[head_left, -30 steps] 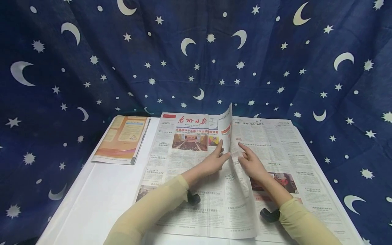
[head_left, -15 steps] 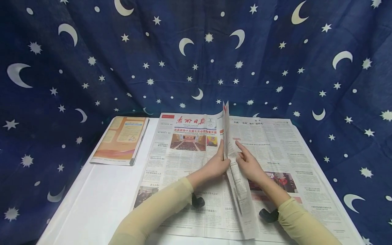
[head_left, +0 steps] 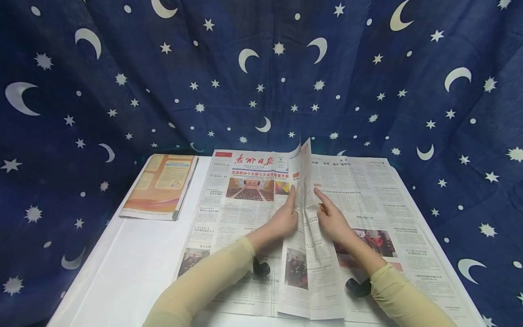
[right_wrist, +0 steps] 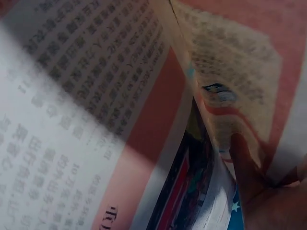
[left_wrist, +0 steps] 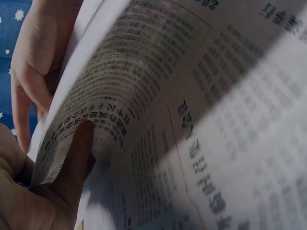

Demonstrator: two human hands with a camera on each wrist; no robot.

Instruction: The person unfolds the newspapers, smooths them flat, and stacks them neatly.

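A newspaper lies spread wide over the white table, a red masthead on its left page. In its middle, folded pages stand up between the two hands, bowed and creased. The left hand pinches them from the left, index finger pointing up along the paper and thumb hidden behind the sheet. From the right, the right hand pinches the edge of the pages between thumb and fingers. In the left wrist view a finger presses the curved sheet. A finger touches a red-bordered page in the right wrist view.
An orange booklet or folded paper stack lies at the table's back left. White tabletop shows left of the newspaper. A dark blue curtain with moons and stars hangs right behind the table.
The raised pages have come apart: a leaf with a photo now falls to the left near the front edge, where the sheets stood nearly together before. Both hands have barely moved.
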